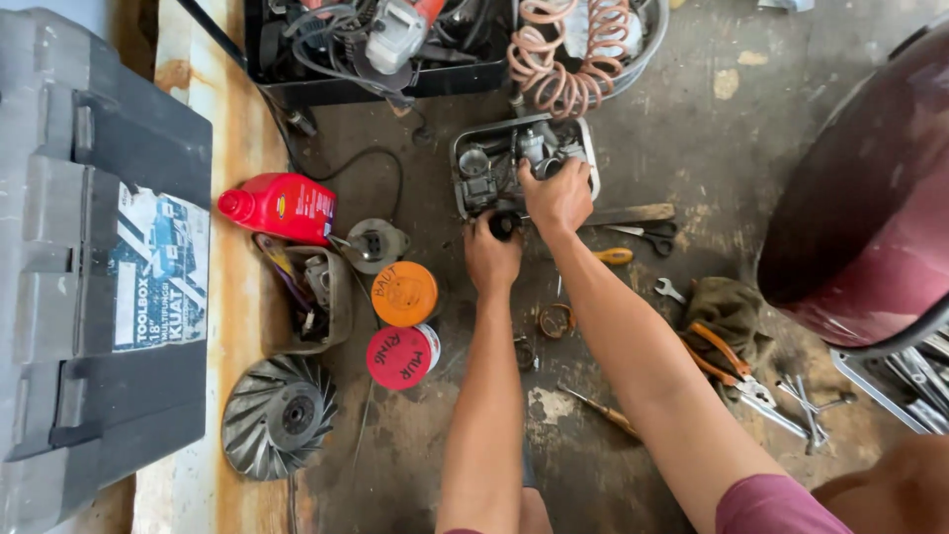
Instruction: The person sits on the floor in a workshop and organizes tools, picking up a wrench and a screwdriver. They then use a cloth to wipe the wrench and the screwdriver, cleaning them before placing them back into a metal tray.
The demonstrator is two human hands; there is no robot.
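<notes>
The carburettor (486, 180), a grey metal part, sat in a shallow metal tray (589, 158) on the stained concrete floor, at the tray's near left side. The left hand (491, 255) was closed around a small dark round piece (505, 224) at the near edge of the tray, just below the carburettor, fingers curled tight on it. The right hand (559, 196) reached into the tray beside the carburettor with its fingers bent over the metal parts there; whether it gripped anything I could not tell. Left of the hands stood an orange-lidded tin (404, 294) and a red-lidded tin (399, 357), close together, with a red oil bottle (281, 207) lying farther left and a grey finned fan wheel (278, 416) nearer the person. A grey plastic toolbox (89, 257) filled the left edge. To the right lay scissors (647, 235), a small spanner (669, 290) and orange-handled pliers (724, 358) on a rag. A coiled pink air hose (568, 54) lay beyond the tray.
</notes>
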